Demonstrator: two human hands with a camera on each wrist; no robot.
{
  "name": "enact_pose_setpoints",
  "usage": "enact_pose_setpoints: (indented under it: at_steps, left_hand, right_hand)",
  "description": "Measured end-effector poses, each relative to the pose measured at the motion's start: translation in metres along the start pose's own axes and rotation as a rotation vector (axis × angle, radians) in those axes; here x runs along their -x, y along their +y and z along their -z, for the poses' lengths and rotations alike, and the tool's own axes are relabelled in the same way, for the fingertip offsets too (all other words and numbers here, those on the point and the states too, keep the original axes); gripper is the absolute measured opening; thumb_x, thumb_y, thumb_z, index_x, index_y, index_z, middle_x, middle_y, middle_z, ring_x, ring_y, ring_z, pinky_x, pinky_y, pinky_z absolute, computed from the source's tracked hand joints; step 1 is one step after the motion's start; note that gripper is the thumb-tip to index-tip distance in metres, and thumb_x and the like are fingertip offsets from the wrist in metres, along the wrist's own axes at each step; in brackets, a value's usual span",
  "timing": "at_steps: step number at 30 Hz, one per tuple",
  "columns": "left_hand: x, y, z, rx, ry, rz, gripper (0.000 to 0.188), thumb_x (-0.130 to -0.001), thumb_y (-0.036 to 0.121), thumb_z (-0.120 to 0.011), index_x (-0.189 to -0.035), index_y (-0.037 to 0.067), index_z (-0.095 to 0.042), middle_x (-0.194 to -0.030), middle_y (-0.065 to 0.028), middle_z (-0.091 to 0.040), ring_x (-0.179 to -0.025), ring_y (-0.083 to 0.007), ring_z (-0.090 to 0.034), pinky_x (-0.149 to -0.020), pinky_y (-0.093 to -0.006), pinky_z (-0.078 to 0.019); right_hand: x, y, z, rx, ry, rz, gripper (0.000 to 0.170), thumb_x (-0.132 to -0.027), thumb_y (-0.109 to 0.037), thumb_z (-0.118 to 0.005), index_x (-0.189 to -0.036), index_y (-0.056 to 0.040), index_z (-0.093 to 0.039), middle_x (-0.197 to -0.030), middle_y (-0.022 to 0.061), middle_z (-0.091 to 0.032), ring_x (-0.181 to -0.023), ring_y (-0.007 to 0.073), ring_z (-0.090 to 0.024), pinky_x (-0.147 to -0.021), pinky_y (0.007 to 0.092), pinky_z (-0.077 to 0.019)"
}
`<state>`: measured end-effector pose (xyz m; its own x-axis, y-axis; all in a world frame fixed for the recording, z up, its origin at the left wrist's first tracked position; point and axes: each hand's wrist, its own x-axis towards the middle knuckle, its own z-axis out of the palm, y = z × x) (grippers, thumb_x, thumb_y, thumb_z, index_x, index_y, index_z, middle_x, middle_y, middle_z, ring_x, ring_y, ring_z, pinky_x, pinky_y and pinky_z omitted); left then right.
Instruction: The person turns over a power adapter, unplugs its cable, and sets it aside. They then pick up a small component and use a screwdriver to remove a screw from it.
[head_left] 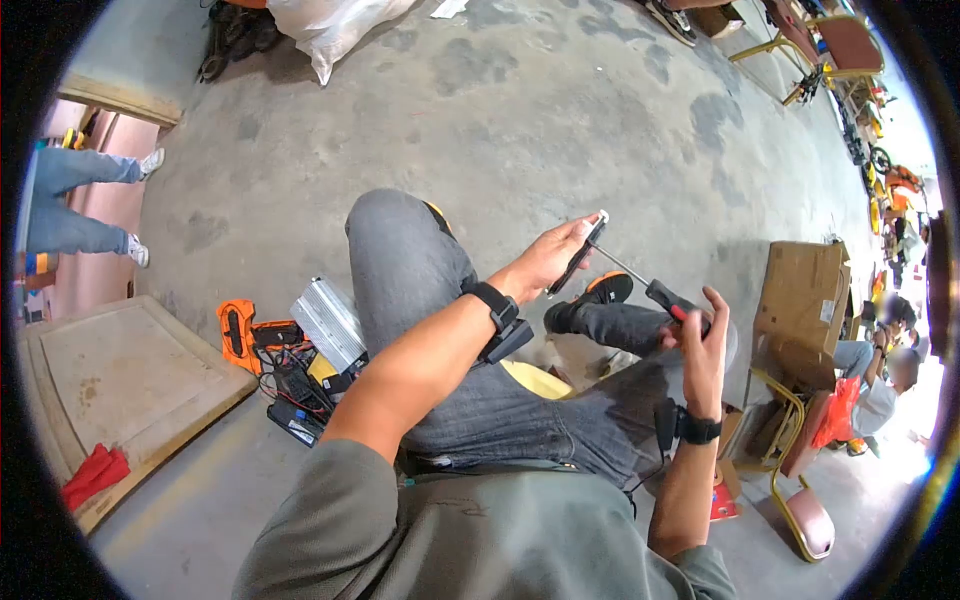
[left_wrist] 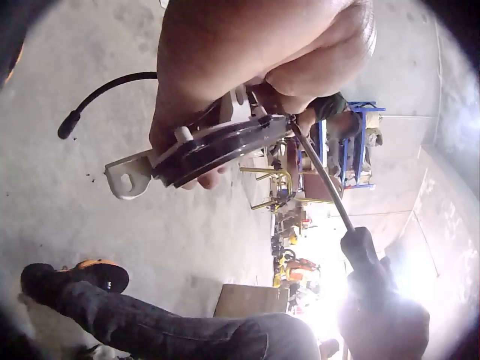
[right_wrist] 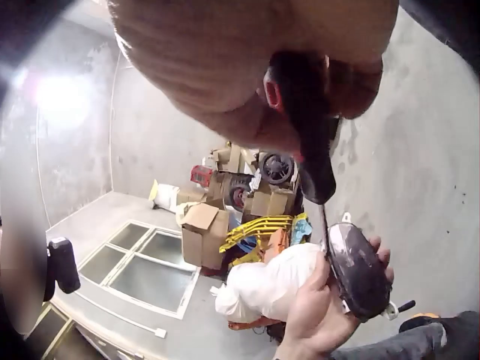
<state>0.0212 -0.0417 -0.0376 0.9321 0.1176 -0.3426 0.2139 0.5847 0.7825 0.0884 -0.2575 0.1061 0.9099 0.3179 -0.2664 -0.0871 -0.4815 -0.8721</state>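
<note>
The left hand point(head_left: 548, 259) gripped a black part point(right_wrist: 361, 276), seemingly light and stiff, sensibly by its edges. Beside it, the right hand point(head_left: 704, 355) gripped a screwdriver point(head_left: 664, 295).

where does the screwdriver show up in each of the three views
Head: the screwdriver is right of centre, around mid-height.
Left wrist: right of centre, slanting down to the lower right.
Right wrist: right of centre, handle upper, shaft pointing down.
Shared landmark: the black oblong part by the screwdriver's tip.
</note>
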Motion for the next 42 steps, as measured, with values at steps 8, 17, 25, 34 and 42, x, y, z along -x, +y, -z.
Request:
enact_pose_setpoints:
  at_steps: [8,17,25,34,42]
  left_hand:
    - [0.001,0.003,-0.001,0.041,0.012,0.072,0.047,-0.103,0.042,-0.039,-0.144,0.019,-0.043,-0.098,0.0025,-0.056,-0.081,-0.0077,-0.056,-0.067,-0.0224,-0.0487]
    - [0.002,0.001,-0.001,0.010,0.009,0.040,0.047,-0.103,0.040,-0.039,-0.144,0.017,-0.043,-0.096,0.0028,-0.056,-0.079,-0.0071,-0.056,-0.068,-0.0223,-0.0484]
    - [0.004,0.007,-0.004,0.031,0.013,0.051,0.047,-0.103,0.039,-0.040,-0.144,0.016,-0.043,-0.097,0.0030,-0.056,-0.080,-0.0078,-0.057,-0.070,-0.0223,-0.0487]
    - [0.004,0.003,-0.002,-0.013,0.011,0.043,0.047,-0.103,0.039,-0.039,-0.144,0.016,-0.043,-0.097,0.0018,-0.056,-0.080,-0.0085,-0.057,-0.069,-0.0230,-0.0488]
    - [0.003,0.004,-0.003,0.012,0.023,0.047,0.047,-0.103,0.038,-0.040,-0.144,0.015,-0.043,-0.097,0.0015,-0.057,-0.081,-0.0087,-0.057,-0.068,-0.0229,-0.0490]
  right_hand:
    - [-0.007,0.020,0.008,-0.185,-0.004,0.190,0.026,-0.098,-0.014,-0.049,-0.122,-0.0046,-0.050,-0.098,0.0067,-0.057,-0.087,0.0108,-0.055,-0.071,0.0242,-0.0445]
    - [-0.011,0.029,0.022,-0.125,-0.112,0.120,0.032,-0.093,-0.013,-0.058,-0.123,-0.0030,-0.051,-0.109,0.0064,-0.054,-0.088,0.0103,-0.053,-0.075,0.0234,-0.0441]
    - [-0.011,0.012,0.032,-0.109,-0.206,-0.298,0.031,-0.096,-0.013,-0.053,-0.125,-0.0044,-0.049,-0.111,0.0082,-0.057,-0.086,0.0093,-0.052,-0.068,0.0234,-0.0438]
    - [-0.005,0.007,0.023,-0.227,-0.105,-0.188,0.023,-0.095,-0.012,-0.055,-0.116,-0.0040,-0.050,-0.115,0.0058,-0.055,-0.092,0.0101,-0.051,-0.078,0.0271,-0.0443]
    - [0.000,0.023,0.003,-0.358,0.010,0.105,0.024,-0.100,-0.018,-0.049,-0.120,-0.0045,-0.050,-0.099,0.0067,-0.059,-0.082,0.0102,-0.054,-0.070,0.0241,-0.0446]
